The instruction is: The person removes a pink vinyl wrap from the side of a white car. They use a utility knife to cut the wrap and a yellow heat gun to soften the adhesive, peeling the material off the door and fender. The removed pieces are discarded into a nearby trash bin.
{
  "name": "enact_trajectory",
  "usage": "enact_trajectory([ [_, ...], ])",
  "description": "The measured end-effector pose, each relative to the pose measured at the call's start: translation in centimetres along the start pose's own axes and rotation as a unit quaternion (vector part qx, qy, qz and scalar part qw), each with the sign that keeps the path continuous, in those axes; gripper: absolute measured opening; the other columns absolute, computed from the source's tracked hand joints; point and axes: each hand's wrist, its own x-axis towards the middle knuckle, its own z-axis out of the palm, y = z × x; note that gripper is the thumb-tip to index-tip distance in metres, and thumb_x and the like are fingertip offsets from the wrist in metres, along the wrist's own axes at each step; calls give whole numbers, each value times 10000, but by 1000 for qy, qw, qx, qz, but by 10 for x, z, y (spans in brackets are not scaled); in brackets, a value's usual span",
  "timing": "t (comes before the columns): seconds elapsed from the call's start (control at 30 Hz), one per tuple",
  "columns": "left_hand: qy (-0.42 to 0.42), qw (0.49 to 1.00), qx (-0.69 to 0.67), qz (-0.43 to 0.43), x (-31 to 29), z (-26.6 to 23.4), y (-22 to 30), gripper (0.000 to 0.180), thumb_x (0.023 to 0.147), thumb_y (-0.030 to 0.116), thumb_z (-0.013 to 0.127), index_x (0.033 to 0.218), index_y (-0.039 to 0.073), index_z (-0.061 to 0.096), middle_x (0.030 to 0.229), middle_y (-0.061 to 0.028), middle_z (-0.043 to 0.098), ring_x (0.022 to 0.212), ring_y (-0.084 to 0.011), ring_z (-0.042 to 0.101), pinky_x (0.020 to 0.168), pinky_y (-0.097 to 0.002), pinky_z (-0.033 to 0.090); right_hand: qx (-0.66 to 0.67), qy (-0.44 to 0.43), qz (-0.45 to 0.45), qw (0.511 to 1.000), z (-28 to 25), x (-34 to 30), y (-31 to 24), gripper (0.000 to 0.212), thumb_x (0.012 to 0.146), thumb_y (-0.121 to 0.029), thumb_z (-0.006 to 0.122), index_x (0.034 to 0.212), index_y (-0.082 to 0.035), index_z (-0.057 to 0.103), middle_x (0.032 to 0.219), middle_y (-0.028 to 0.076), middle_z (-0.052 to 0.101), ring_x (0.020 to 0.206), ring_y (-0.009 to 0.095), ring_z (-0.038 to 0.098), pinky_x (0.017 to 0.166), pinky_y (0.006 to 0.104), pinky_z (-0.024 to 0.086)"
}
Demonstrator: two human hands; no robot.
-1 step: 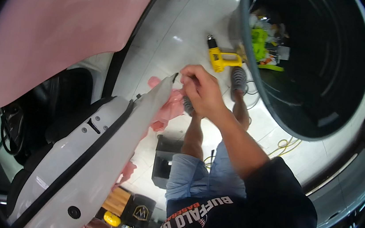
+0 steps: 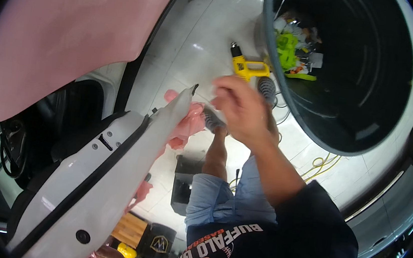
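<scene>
The right hand (image 2: 241, 113) hangs at the tip of a long white panel (image 2: 111, 169), a car body part with a black seal strip along its edge. Its fingers (image 2: 225, 98) are curled in a loose pinch over a small dark ribbed piece (image 2: 213, 121) just below them; blur keeps me from telling whether they truly grip it or only rest on it. The left hand is hidden: only its forearm (image 2: 216, 155) rises from below toward the same spot, so I cannot tell whether its fingers are open or closed.

The panel runs from the fingers down and to the left, its narrow point just beside the right fingertips. Pink sheeting (image 2: 187, 124) lies against it right under the fingers. By its look the panel is stiff, painted and glossy, so likely slippery and easy to scratch; long and thin, it would probably flex and swing if held by the tip alone. The better hold seems to be along the edge near the seal, well down from the fingers, with a second hand spread apart from the first. The ribbed piece looks light and grippy enough for a pinch.

Beyond the fingers a yellow drill (image 2: 248, 68) lies on the floor (image 2: 195, 42), next to a big black bin (image 2: 347, 133)
</scene>
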Motion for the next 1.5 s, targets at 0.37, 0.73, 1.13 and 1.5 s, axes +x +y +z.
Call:
enact_trajectory([
  [0.37, -40, 924, -362, -119, 53, 14, 51, 475, 1028, 256, 402, 1372, -71, 405, 1343, -264, 469, 1254, -334, 470, 1061, -414, 375, -408, 142, 70, 899, -266, 15, 10, 197, 852, -36, 530, 985, -24, 675, 932, 158, 659, 831, 318, 661, 780, 385, 512],
  [0.73, 138, 944, -297, 31, 90, -37, 132, 374, 829, 401, 689, 926, 53, 587, 919, -152, 539, 903, -331, 489, 844, -446, 364, -441, -66, 81, 891, -307, -18, 140, 330, 927, -229, 510, 1049, 43, 651, 995, 278, 644, 932, 444, 600, 838, 483, 458],
  [1.13, 79, 954, -262, -126, 71, 7, 121, 372, 824, 307, 732, 943, 3, 555, 969, -166, 535, 934, -339, 512, 857, -458, 391, -329, -116, -67, 935, -80, 31, -87, 224, 960, -175, 542, 1095, -59, 678, 1175, 119, 641, 1075, 215, 601, 948, 336, 449],
  [1.5, 38, 960, -274, -48, 48, -6, 96, 687, 1003, 492, 352, 1356, -98, 378, 1278, -264, 497, 1166, -362, 515, 995, -422, 384, -85, -178, 346, 917, 92, -52, 231, 385, 883, -192, 629, 1175, 55, 595, 1093, 179, 673, 995, 232, 633, 864, 325, 494],
])
